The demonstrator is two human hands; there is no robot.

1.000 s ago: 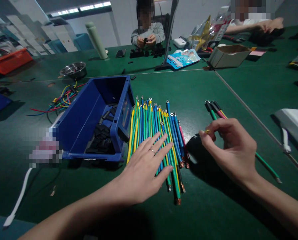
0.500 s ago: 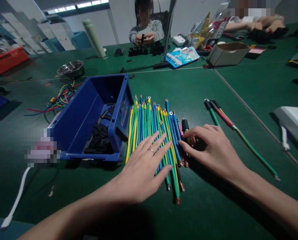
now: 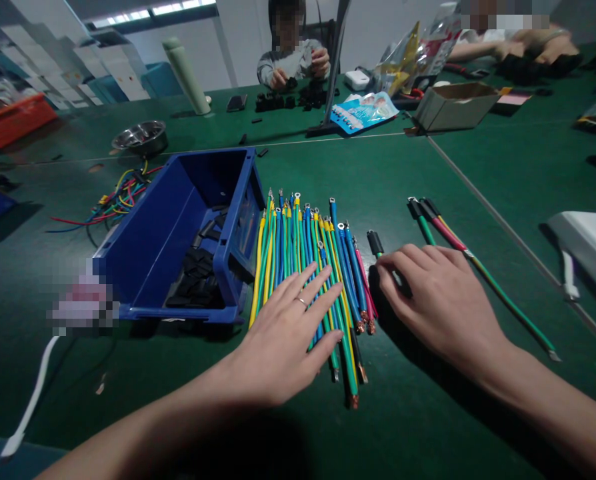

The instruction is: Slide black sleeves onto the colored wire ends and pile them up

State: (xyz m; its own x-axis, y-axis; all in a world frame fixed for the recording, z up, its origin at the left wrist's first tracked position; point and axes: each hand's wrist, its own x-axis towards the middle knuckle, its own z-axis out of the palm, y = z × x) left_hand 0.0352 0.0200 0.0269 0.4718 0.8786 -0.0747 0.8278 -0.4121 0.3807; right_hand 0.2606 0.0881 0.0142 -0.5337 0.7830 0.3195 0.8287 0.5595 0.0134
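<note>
A row of green, yellow, blue and red cables [image 3: 298,233] with metal ring lugs lies on the table. My left hand [image 3: 293,333], a ring on one finger, rests flat across these cables with its fingers spread. To the right of the row, my right hand [image 3: 433,300] is closed with thumb and fingertips around a short green cable [image 3: 379,254]. A black sleeve [image 3: 375,242] and a metal end of that cable stick out beyond the fingers; its lower part is hidden by the hand. Farther right lies a yellow-green cable [image 3: 508,307] with a red sleeved section.
Left of the row stands a blue bin [image 3: 148,233] holding black pieces. Behind it are loose thin wires [image 3: 123,197] and a metal bowl [image 3: 141,137]. A white object [image 3: 591,247] sits at the right edge. Across the table, a person [image 3: 293,63] handles small black parts.
My right hand has moved slightly right, drawing the black-sleeved green cable away from the row. My left hand has stayed in place. The person opposite has moved their hands apart.
</note>
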